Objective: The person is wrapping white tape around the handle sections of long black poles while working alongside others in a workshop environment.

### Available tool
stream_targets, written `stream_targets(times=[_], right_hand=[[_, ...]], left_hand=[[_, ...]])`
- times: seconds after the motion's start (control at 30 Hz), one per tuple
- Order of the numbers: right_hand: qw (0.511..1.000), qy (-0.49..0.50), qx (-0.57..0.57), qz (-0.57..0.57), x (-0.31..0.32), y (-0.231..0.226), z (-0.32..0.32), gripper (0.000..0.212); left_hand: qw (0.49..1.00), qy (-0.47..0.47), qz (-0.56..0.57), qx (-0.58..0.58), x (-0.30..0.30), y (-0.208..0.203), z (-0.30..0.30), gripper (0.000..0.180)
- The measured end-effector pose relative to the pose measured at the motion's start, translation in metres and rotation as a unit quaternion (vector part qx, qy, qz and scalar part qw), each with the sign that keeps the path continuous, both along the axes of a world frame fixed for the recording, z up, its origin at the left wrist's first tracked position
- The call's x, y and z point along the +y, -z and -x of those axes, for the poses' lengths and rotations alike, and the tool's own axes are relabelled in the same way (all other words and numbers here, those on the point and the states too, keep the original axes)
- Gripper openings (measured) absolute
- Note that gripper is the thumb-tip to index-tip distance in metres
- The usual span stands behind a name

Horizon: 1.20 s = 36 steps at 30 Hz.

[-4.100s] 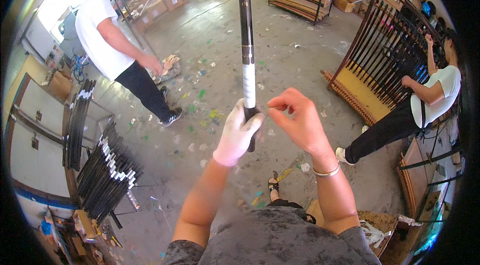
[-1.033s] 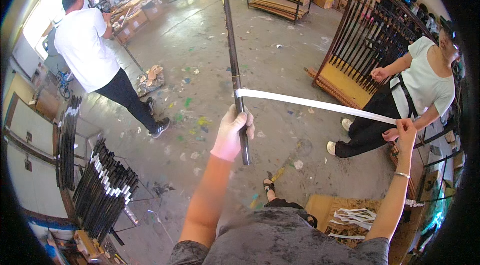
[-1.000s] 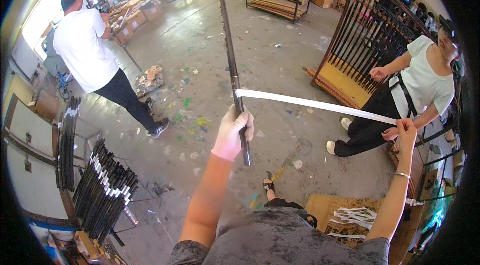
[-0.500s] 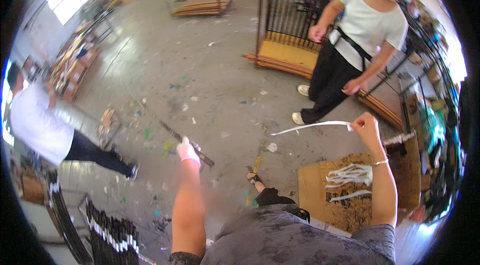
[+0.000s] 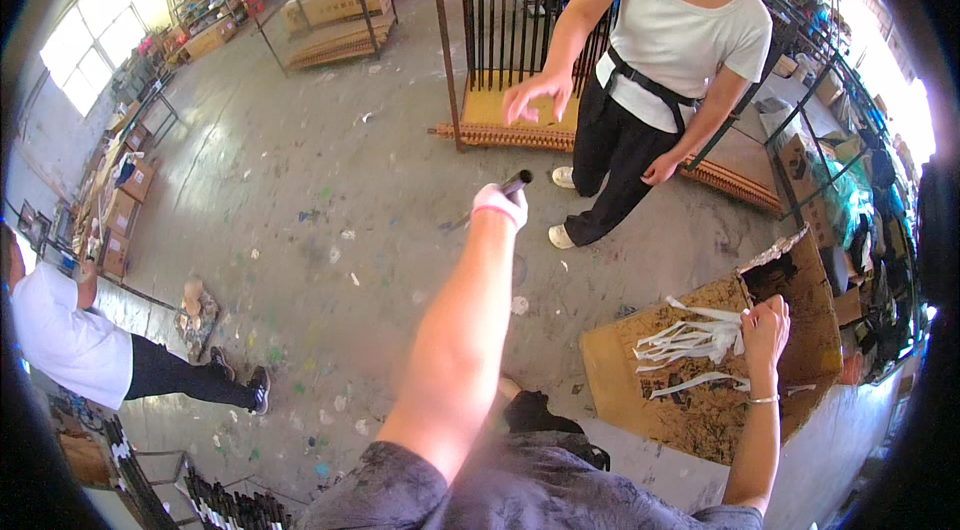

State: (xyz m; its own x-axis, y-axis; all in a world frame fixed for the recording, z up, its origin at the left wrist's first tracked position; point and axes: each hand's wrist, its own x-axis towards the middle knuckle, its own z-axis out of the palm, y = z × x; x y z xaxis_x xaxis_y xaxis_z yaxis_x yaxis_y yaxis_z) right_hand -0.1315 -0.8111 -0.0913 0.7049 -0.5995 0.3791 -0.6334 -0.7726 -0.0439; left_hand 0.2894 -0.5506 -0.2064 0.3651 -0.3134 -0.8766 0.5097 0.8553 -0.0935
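Observation:
My left hand (image 5: 503,204), in a white glove with a pink cuff, is closed round a black tube (image 5: 519,182), held out ahead of me. One round end of the tube tilts up toward a co-worker; most of its length is foreshortened or hidden behind the hand. Lower right, my right hand (image 5: 765,330), with a bracelet at the wrist, pinches the ends of white strips (image 5: 712,338). How many strips are between the fingers I cannot tell. These lie over a flap of an open cardboard box (image 5: 612,362), with a separate strip nearer me.
A co-worker in a white top (image 5: 684,20) stands ahead, one hand stretched toward the tube. Behind is a rack of upright black tubes (image 5: 510,25) on a wooden base. Another person (image 5: 75,330) stands at left. Bundled black tubes (image 5: 235,505) sit lower left. Scraps litter the grey floor (image 5: 290,200).
My left hand has swung right and forward, and the tube now points at the co-worker, whose hand has reached out. My right hand has come down with its white strip to the strips on the box.

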Motion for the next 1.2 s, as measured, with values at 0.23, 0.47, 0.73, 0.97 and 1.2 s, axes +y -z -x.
stream_targets(times=[0.23, 0.47, 0.73, 0.97, 1.2], right_hand=[[0.998, 0.062, -0.003, -0.028, -0.014, 0.001, 0.006, 0.033], [0.998, 0.017, -0.038, -0.055, -0.031, 0.014, 0.005, 0.038], [0.998, -0.026, 0.006, 0.051, -0.017, -0.003, -0.04, 0.037], [0.983, -0.184, 0.024, -0.006, 0.029, 0.035, -0.13, 0.035], [0.894, -0.352, 0.189, -0.204, 0.094, 0.185, -0.162, 0.028]], left_hand=[[0.99, 0.018, 0.103, -0.095, -0.07, 0.004, -0.026, 0.025], [0.973, 0.016, 0.16, -0.163, -0.074, 0.008, -0.041, 0.025], [0.934, 0.129, 0.063, -0.328, -0.031, -0.054, -0.022, 0.028], [0.905, 0.2, -0.044, -0.374, 0.106, -0.032, 0.054, 0.034], [0.789, 0.353, -0.409, -0.292, 0.305, 0.05, 0.252, 0.048]])
